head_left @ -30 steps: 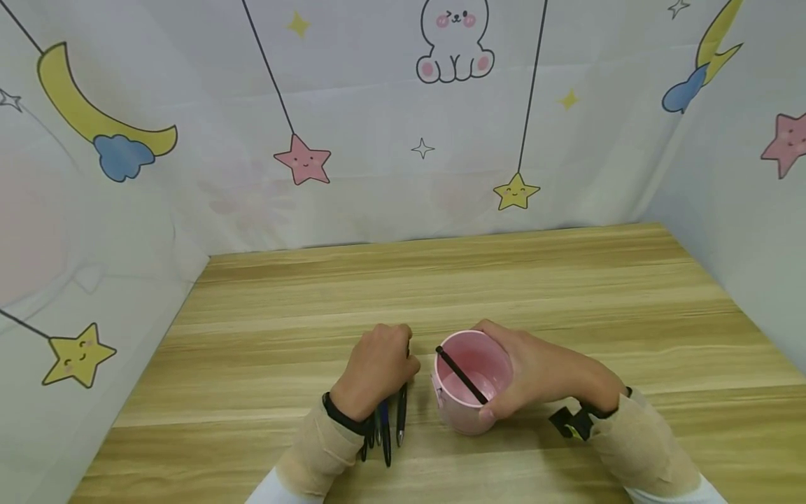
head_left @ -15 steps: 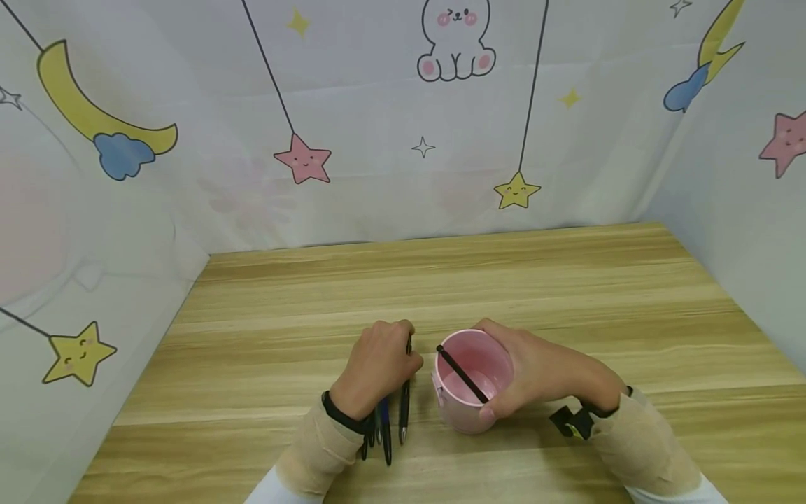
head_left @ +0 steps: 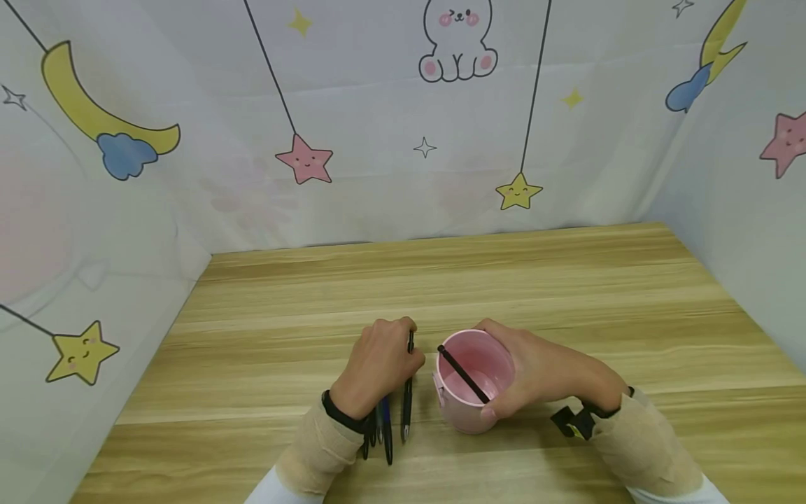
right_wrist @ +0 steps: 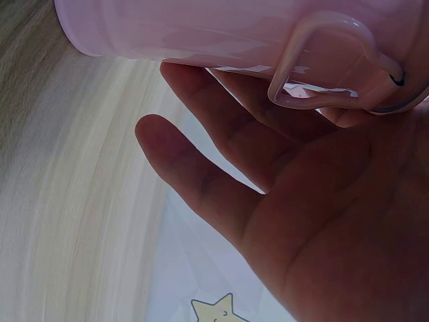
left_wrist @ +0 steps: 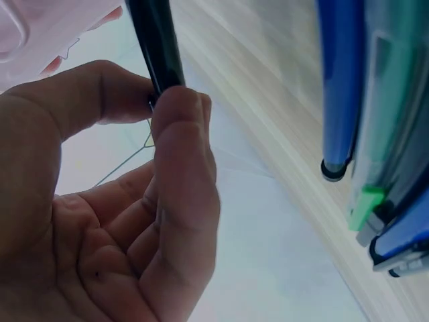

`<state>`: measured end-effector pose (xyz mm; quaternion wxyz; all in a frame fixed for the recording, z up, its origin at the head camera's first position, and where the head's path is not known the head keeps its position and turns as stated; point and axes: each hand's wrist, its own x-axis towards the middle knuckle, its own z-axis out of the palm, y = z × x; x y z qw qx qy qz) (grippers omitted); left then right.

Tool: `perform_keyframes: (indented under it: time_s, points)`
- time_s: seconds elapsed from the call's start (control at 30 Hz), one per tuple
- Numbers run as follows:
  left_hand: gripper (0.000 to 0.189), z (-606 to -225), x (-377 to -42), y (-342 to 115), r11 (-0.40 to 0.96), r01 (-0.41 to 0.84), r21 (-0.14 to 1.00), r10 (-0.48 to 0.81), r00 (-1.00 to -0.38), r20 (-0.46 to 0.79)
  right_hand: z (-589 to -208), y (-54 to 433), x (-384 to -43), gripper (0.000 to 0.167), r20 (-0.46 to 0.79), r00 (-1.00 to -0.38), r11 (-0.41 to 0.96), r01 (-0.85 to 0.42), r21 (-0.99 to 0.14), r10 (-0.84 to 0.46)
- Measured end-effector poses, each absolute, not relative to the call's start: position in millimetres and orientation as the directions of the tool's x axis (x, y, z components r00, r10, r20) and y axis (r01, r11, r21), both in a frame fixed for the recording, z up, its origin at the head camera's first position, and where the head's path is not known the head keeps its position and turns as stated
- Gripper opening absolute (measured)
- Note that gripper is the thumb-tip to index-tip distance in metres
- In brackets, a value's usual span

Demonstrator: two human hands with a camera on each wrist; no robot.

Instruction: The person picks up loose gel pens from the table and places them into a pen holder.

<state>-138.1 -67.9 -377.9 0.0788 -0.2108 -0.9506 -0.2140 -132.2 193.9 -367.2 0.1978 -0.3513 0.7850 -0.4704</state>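
Observation:
My left hand (head_left: 380,357) pinches a black pen (head_left: 407,413) between thumb and fingers; the left wrist view shows the barrel of this pen (left_wrist: 154,40) close up. Its silvery tip points toward me, low over or on the table; which of these cannot be told. Just right of it stands a small pink bucket (head_left: 462,418), gripped round its far right side by my right hand (head_left: 544,367). A black pen (head_left: 462,376) leans inside the bucket. In the right wrist view a wire loop (right_wrist: 295,57) hangs on the bucket's wall, and some right fingers (right_wrist: 194,164) stand away from it.
Several more pens (head_left: 387,441) lie bunched under my left wrist. Among them the left wrist view shows a blue pen (left_wrist: 340,87) and a green pen (left_wrist: 389,100). Printed cloth walls (head_left: 378,203) border the wooden table (head_left: 302,301) at the back and both sides.
My left hand has shifted slightly away from me and to the right, carrying the pinched pen with it. The right hand and the bucket have stayed nearly still.

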Motion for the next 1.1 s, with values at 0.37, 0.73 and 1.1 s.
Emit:
perform_keyframes:
  time_s: [0.37, 0.73, 1.1]
  points:
    - [0.030, -374.4, -138.0, -68.1, 0.818, 0.408, 0.406, 0.348, -0.912, 0.215, -367.8, 193.1, -132.1, 0.078, 0.003, -0.686, 0.320, -0.344, -0.883, -0.728]
    - [0.033, -371.3, -139.0, -67.7, 0.812, 0.401, 0.424, 0.328, -0.915, 0.236, -367.1, 193.0, -131.2, 0.079, 0.013, -0.687, 0.326, -0.362, -0.873, -0.727]
    - [0.033, -369.2, -139.9, -67.7, 0.793, 0.424, 0.438, 0.325, -0.902, 0.284, -368.5, 193.5, -131.4, 0.080, 0.026, -0.686, 0.318, -0.371, -0.873, -0.727]
